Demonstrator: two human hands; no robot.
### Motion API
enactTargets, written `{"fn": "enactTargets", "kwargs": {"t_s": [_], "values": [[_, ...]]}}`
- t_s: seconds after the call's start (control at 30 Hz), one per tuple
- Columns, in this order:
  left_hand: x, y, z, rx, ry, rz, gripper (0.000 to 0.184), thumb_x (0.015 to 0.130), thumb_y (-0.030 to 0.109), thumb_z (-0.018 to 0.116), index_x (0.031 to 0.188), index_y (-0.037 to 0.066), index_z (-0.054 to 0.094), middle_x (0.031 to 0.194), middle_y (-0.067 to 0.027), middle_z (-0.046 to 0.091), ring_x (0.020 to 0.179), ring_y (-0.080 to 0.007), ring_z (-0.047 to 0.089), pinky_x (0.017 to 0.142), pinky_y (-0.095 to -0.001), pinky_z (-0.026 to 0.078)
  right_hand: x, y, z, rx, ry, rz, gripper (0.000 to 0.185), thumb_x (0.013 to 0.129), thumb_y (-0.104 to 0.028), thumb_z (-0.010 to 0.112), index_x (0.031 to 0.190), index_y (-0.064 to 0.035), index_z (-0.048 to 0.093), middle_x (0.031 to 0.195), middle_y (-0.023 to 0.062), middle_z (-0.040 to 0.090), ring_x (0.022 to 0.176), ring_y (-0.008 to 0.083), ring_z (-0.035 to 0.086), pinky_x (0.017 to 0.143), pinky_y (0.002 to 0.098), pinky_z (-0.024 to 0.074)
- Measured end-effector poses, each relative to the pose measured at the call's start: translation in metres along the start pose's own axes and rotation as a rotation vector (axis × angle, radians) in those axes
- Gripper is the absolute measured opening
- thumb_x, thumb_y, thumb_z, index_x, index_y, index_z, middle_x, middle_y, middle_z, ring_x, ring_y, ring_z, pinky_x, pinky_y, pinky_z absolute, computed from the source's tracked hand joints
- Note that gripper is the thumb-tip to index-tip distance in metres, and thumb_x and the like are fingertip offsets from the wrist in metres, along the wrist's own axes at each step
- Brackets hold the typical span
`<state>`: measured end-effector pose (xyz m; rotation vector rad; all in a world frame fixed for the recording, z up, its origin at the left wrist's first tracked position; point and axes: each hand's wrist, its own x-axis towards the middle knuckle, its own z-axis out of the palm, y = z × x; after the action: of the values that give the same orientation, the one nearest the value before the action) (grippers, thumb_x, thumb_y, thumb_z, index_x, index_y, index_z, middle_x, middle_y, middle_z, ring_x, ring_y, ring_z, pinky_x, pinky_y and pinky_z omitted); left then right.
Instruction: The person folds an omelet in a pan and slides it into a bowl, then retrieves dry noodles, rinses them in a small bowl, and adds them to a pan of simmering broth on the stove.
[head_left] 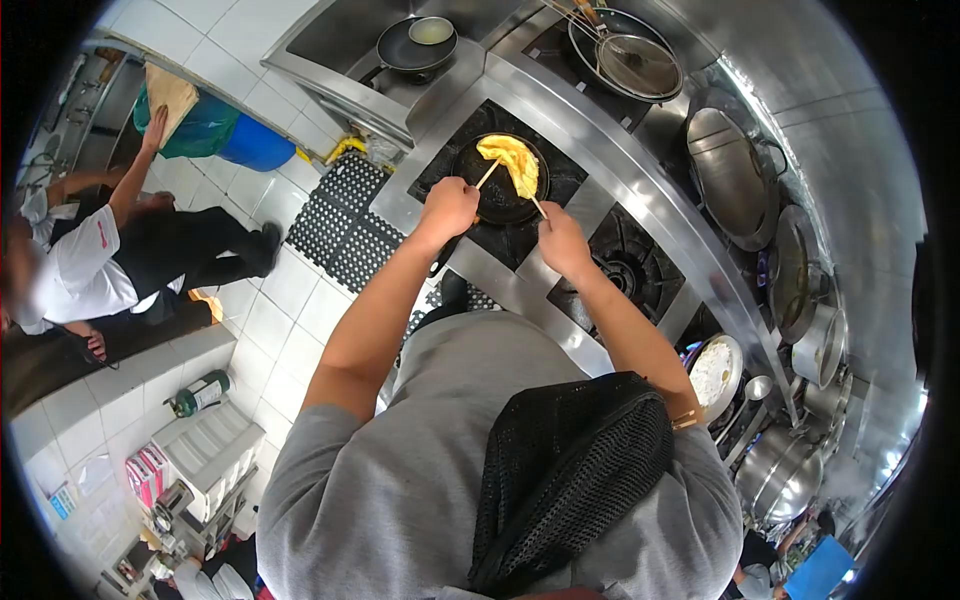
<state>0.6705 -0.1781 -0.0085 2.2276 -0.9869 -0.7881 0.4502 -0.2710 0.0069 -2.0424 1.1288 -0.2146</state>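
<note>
A yellow piece of cooked egg (pixel 518 166) is folded over and held up above a dark round pan (pixel 505 210) on the stove. My left hand (pixel 450 208) is closed round a thin light stick that reaches the egg's left part. In my right hand (pixel 562 238), another thin stick touches the egg's lower right end. Both hands are at the near side of the pan, one on each side. The pan's handle runs down beneath my left wrist.
An unused burner (pixel 622 268) lies right of the pan. Behind the steel ledge (pixel 640 170) stand a wok with a strainer (pixel 640 65) and several large pans. A white-filled pan (pixel 715 375) is near my right elbow. At the left, a person (pixel 130 250) holds a board over a bin.
</note>
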Motion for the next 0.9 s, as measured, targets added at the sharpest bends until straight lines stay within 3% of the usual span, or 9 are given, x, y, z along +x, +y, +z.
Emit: {"fn": "enactTargets", "kwargs": {"t_s": [0.1, 0.43, 0.5, 0.7, 0.83, 0.9], "values": [[0.002, -0.013, 0.005, -0.026, 0.01, 0.025, 0.039, 0.093, 0.028, 0.057, 0.095, -0.008, 0.072, 0.096, -0.0335, 0.069, 0.096, -0.0486, 0.069, 0.085, -0.053, 0.053, 0.004, 0.004, -0.011, -0.085, 0.022, -0.028, 0.037, 0.096, -0.009, 0.052, 0.131, -0.0025, 0.061, 0.114, 0.0319, 0.068, 0.108, 0.05, 0.065, 0.096, 0.0551, 0.0515], [0.007, -0.009, 0.016, -0.047, -0.063, -0.099, 0.038, 0.092, 0.026, 0.059, 0.094, -0.008, 0.074, 0.099, -0.0333, 0.071, 0.1, -0.0484, 0.07, 0.09, -0.0525, 0.055, 0.017, 0.005, -0.031, -0.124, -0.017, 0.015, 0.039, 0.095, -0.012, 0.05, 0.13, -0.0003, 0.063, 0.114, 0.0309, 0.07, 0.111, 0.0474, 0.066, 0.099, 0.0505, 0.0509], [0.013, -0.012, 0.024, -0.01, -0.01, -0.073, 0.038, 0.092, 0.027, 0.059, 0.093, -0.008, 0.074, 0.099, -0.0328, 0.071, 0.099, -0.0473, 0.07, 0.089, -0.052, 0.055, 0.018, 0.01, -0.03, -0.138, -0.018, -0.031, 0.036, 0.096, -0.012, 0.051, 0.128, -0.0024, 0.063, 0.11, 0.0308, 0.07, 0.106, 0.0496, 0.066, 0.096, 0.0564, 0.0506], [-0.008, -0.003, -0.003, -0.12, -0.111, -0.086, 0.038, 0.093, 0.027, 0.058, 0.093, -0.008, 0.073, 0.098, -0.0326, 0.071, 0.098, -0.0484, 0.069, 0.086, -0.052, 0.055, 0.011, 0.011, -0.029, -0.179, -0.087, -0.139, 0.036, 0.096, -0.012, 0.051, 0.129, -0.0028, 0.062, 0.11, 0.0304, 0.07, 0.103, 0.0491, 0.066, 0.094, 0.0576, 0.0506], [-0.004, -0.037, 0.013, -0.069, -0.006, -0.033, 0.038, 0.093, 0.027, 0.058, 0.092, -0.008, 0.073, 0.093, -0.0329, 0.07, 0.094, -0.0482, 0.07, 0.083, -0.0518, 0.055, -0.003, -0.008, -0.026, -0.204, -0.113, -0.128, 0.035, 0.096, -0.012, 0.052, 0.129, -0.0032, 0.062, 0.109, 0.0302, 0.07, 0.101, 0.0487, 0.067, 0.094, 0.0582, 0.0508], [-0.011, -0.044, 0.008, -0.092, -0.028, -0.043, 0.038, 0.092, 0.027, 0.059, 0.091, -0.009, 0.072, 0.09, -0.0325, 0.07, 0.09, -0.0475, 0.07, 0.08, -0.0516, 0.054, -0.008, -0.019, -0.027, -0.255, -0.234, -0.073, 0.035, 0.096, -0.012, 0.052, 0.128, -0.0041, 0.061, 0.109, 0.0297, 0.07, 0.1, 0.0488, 0.067, 0.094, 0.058, 0.0515]]}}
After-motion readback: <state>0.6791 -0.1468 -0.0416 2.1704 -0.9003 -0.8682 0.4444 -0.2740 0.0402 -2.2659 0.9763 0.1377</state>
